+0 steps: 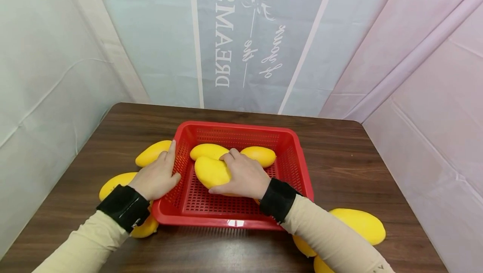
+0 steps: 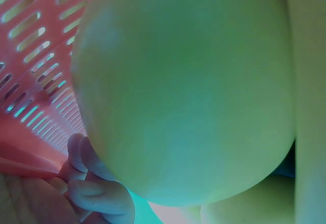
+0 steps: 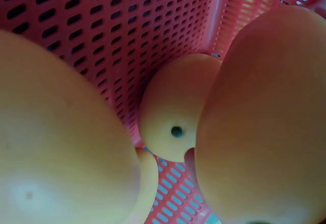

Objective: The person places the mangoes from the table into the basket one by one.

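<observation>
Right hand (image 1: 243, 174) grasping a yellow mango (image 1: 209, 172) inside the perforated red basket (image 1: 196, 220), more mangoes (image 1: 260, 155) just behind, left hand (image 1: 157, 176) clasping the basket's left rim, loose mangoes (image 1: 152, 154) either side on the wood-grain table (image 1: 336, 155)

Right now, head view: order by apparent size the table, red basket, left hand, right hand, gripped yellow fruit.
1. Table
2. Red basket
3. Left hand and right hand: look alike, not ranked
4. Gripped yellow fruit: smallest visible area, but partly covered, so full size unsure
</observation>
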A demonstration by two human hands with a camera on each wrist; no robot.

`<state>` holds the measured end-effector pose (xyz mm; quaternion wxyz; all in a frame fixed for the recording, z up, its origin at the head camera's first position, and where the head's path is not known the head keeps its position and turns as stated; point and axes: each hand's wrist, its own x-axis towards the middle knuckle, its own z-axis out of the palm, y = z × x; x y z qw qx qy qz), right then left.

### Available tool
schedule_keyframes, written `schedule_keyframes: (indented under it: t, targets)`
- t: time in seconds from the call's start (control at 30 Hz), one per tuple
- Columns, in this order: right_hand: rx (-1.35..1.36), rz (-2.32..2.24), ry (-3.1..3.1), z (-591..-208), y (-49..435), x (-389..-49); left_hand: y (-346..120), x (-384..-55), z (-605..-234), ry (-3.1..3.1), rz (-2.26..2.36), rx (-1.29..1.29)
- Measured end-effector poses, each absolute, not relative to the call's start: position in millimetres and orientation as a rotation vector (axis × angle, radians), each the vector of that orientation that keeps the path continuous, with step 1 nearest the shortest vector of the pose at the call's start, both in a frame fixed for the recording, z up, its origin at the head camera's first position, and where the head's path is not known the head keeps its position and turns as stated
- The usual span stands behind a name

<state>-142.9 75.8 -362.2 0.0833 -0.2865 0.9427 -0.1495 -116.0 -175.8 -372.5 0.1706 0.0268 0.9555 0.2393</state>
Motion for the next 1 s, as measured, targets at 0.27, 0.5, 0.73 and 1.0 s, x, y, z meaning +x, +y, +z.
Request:
schedule_keyframes:
  t: [0.27,0.5,0.73,1.0]
  targets:
    - [-0.891,-0.379,2.863,-361.5,65.2,-141.5,-176.5,-116.3,-371.8,2.733,0.646,0.096]
    - [-0.879,-0.363,2.853,-362.7,57.2,-141.3,-175.7,-116.6,-372.8,2.741,0.636,0.099]
    - [-0.888,-0.362,2.856,-364.0,53.0,-142.4,-174.3,-115.7,-371.4,2.726,0.658,0.083]
    - [-0.907,-0.253,2.86,-364.7,46.4,-141.8,-175.2,-115.4,-371.4,2.739,0.637,0.094]
